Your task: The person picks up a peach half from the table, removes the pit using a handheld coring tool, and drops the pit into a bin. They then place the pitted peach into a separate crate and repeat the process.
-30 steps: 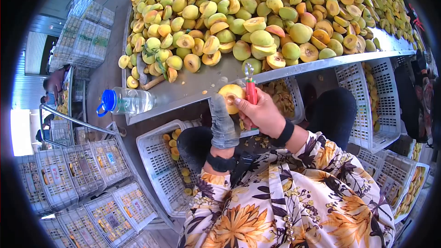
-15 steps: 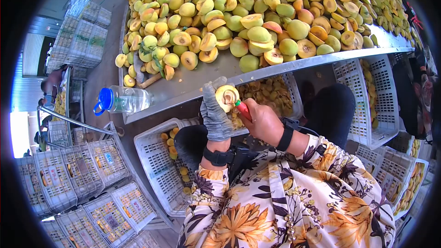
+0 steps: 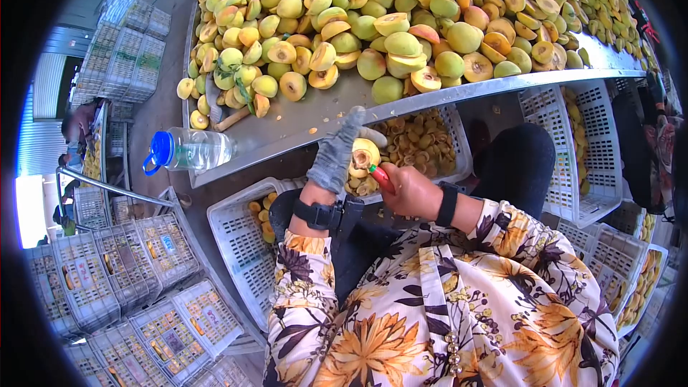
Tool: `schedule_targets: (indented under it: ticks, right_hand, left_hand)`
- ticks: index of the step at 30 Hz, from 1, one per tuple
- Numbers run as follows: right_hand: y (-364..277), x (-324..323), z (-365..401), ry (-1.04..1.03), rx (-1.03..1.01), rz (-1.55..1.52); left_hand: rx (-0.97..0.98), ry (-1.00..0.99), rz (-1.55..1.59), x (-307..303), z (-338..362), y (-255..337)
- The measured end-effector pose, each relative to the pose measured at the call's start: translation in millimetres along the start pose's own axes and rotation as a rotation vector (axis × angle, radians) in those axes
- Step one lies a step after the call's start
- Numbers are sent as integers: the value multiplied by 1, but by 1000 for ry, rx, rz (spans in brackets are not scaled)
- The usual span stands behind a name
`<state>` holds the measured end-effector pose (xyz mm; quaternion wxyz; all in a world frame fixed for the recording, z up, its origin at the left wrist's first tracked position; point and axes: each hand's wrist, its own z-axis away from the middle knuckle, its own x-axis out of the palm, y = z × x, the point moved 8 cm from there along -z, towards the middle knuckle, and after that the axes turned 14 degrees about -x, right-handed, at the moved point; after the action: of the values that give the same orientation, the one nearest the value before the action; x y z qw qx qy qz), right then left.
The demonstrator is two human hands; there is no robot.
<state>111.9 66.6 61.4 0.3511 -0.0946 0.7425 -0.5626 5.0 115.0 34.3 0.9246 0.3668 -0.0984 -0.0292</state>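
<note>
A grey glove covers my left hand (image 3: 340,150), whose fingers hold a cut peach half (image 3: 364,155) with its hollow facing up. Bare and closed, my right hand (image 3: 411,191) grips a red-handled tool (image 3: 383,178). The tool's green collar is at the peach half, and its tip is hard to make out. Both hands are over a crate of peach pieces (image 3: 423,145), just off the metal table's front edge (image 3: 315,134). Many halved peaches (image 3: 358,29) are heaped on that table.
A water bottle with a blue lid (image 3: 193,150) lies at the table's left corner. White crates stand at the lower left (image 3: 244,244) and right (image 3: 605,158), with stacked crates (image 3: 115,265) farther left. Other people (image 3: 79,125) are at the far left and right edge.
My left hand has tilted, its wrist shifting left and its index finger now extended upward. The peach half and the tool have moved slightly.
</note>
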Motion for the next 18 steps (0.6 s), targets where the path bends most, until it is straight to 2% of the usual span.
schedule_targets:
  ticks: [1,2,4,5,6,8,10,11,13,14,16,17,18]
  right_hand:
    - [0,-1,-2,-38,45,-66]
    - [-1,-2,-4,-35,42,-66]
    - [-3,-2,-6,-29,33,-170]
    - [-1,1,-5,-30,35,-173]
    - [-1,3,-3,-22,-3,-117]
    - [-5,6,-1,-25,-43,-61]
    - [-3,14,0,-75,111,-251]
    - [-10,10,-2,-72,109,-251]
    - [-13,28,11,-192,444,-794]
    - [-13,27,13,-188,446,-793]
    - [-13,34,19,-170,559,-1015]
    - [-11,35,20,-172,561,-1016]
    - [-9,39,23,-222,575,-1036]
  left_hand:
    - [98,-6,200,1,10,5]
    - [100,-5,197,3,16,1]
    - [190,-117,523,6,24,1]
    - [246,-8,570,1,22,-5]
    - [241,-4,574,3,21,-8]
    - [216,140,566,-2,23,-14]
    - [232,207,603,0,23,-14]
    - [296,268,575,-3,24,-12]
    - [406,340,551,-4,26,-6]
    - [405,337,551,-5,24,-7]
    - [306,175,488,1,14,-10]
    - [304,177,490,-4,14,-10]
    - [202,-6,543,5,8,-13]
